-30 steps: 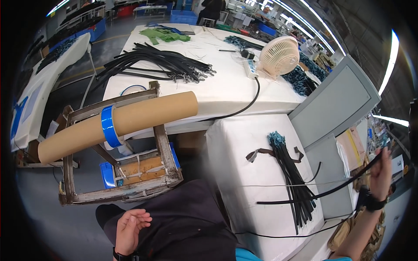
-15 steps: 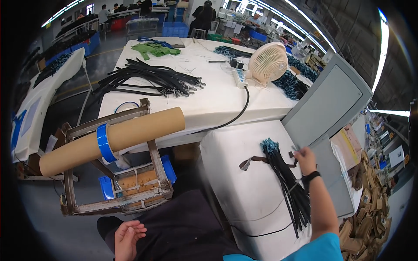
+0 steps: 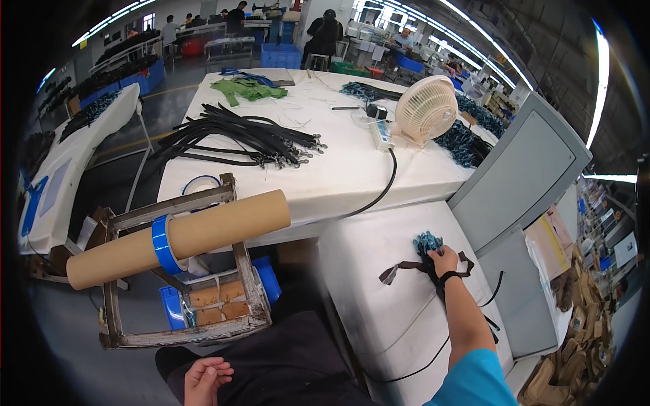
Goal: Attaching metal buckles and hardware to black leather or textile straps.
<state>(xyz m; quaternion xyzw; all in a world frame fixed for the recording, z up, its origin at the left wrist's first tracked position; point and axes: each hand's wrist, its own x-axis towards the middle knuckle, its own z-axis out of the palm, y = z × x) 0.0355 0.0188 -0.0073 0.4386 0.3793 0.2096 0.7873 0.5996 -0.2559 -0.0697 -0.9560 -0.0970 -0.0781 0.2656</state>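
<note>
Bundle of black straps [image 3: 433,267] with teal-blue ends lies on the white padded tabletop [image 3: 379,271], at 4 o'clock in view. Right hand [image 3: 445,260] rests on it, fingers curled down onto the bundle. Left hand [image 3: 205,379] at 6 o'clock, fingers loosely bent, empty, over dark lap. Cardboard tube [image 3: 183,237] on wooden frame [image 3: 176,325] at 8 o'clock; grey panel [image 3: 521,176] at 3.

A big workshop hall spreads out under long strips of ceiling lights [image 3: 474,27], with a grey floor [image 3: 61,338] running between white-covered tables [image 3: 338,183]. On the main table sit a heap of black straps [image 3: 237,135], a green cloth [image 3: 247,88] and a pale desk fan [image 3: 426,111]. Nearer in, a cardboard tube [image 3: 183,237] lies across a rough wooden frame [image 3: 176,335], and blue crates [image 3: 274,54] line the far end where people stand.
</note>
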